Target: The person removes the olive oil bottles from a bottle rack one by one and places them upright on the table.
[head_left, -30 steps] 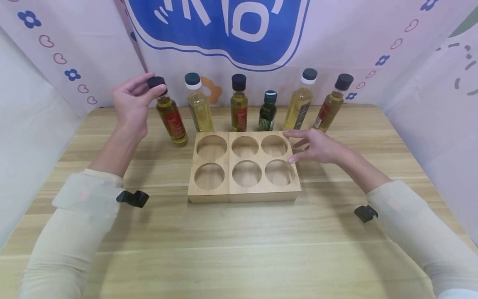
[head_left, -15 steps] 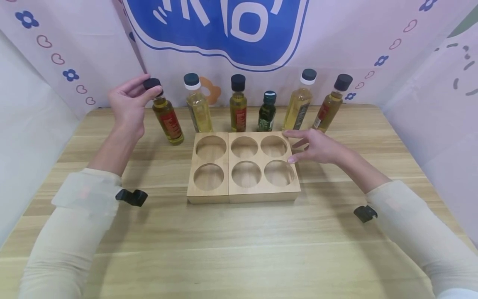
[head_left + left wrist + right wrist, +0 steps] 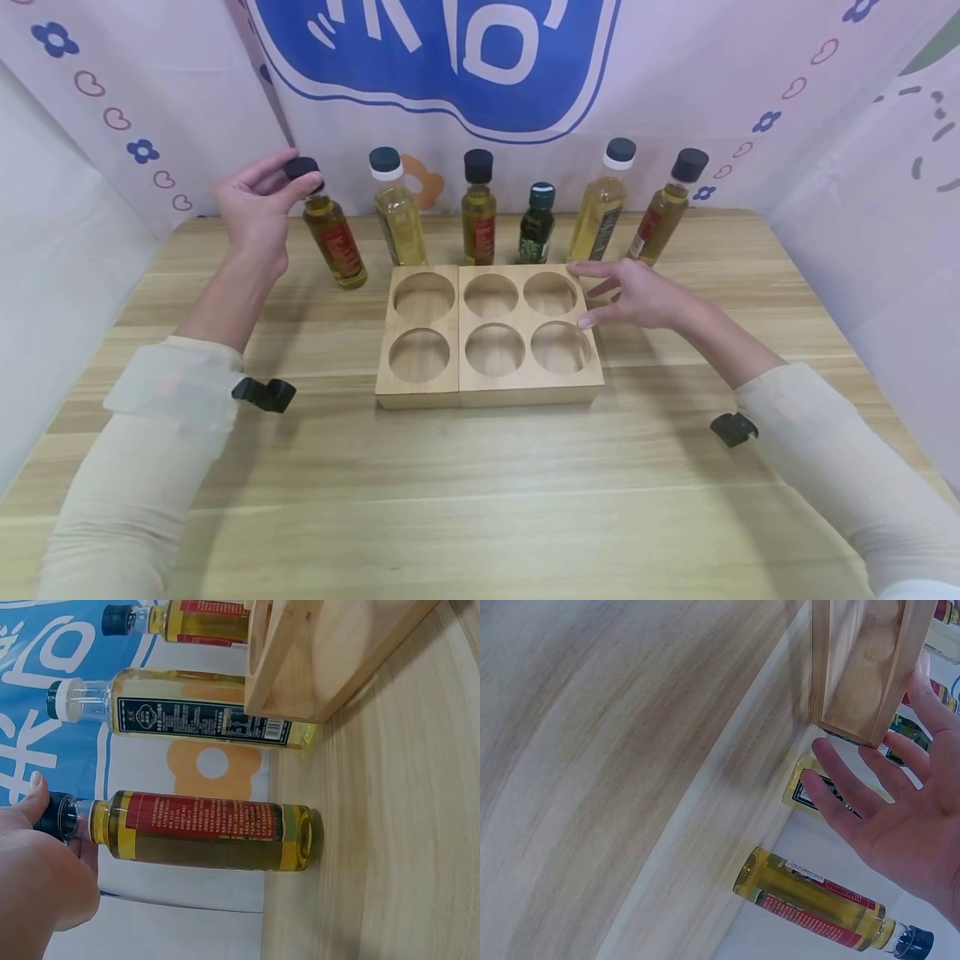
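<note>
At upper left the left hand (image 3: 255, 204) pinches the upright bottle's (image 3: 333, 242) cap from above; right hand (image 3: 637, 293) rests, fingers spread, on the wooden rack (image 3: 457, 383).

A rack (image 3: 489, 392) with six holes sits mid-tabletop (image 3: 480, 500). Six bottles stand in a row behind it, the leftmost bottle (image 3: 333, 246) set left of the rack's corner.

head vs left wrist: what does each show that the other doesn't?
Head only: all six holes of the wooden rack, empty, the right hand at its right edge, and six bottles behind it. Left wrist only: the barcode label on the white-collared bottle. Both: the left hand pinching the cap of the red-labelled bottle, which stands on the table.
</note>
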Tool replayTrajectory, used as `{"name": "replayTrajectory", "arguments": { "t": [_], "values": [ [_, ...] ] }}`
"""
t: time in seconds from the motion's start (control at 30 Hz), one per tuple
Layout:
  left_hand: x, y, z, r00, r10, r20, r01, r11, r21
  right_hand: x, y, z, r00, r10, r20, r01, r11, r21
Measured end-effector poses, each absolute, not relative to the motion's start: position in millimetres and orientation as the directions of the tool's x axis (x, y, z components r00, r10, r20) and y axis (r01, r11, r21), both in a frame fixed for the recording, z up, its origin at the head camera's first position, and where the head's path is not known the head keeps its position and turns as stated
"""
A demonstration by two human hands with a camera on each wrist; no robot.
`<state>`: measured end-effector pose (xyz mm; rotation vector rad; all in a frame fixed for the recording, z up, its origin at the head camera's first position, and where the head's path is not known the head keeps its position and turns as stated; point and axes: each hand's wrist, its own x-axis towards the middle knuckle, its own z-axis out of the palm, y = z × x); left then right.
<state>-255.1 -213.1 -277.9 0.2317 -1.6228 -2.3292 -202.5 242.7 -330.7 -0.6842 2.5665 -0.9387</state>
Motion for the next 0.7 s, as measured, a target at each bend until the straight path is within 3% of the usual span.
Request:
{"name": "replayTrajectory", "arguments": {
  "t": [0.43, 0.7],
  "values": [
    [-254.3, -217.8, -281.5, -0.94, -0.339, 0.047, 0.151, -0.287, 0.946, -203.2, 241.0, -329.2, -0.831, -0.541, -0.13, -0.33, 0.668, -0.667],
    [-253.5, -218.8, -287.5, -0.937, -0.328, 0.123, 0.21, -0.247, 0.946, -201.6, 243.1, -331.4, -0.828, -0.544, -0.138, -0.322, 0.662, -0.677]
  ]
}}
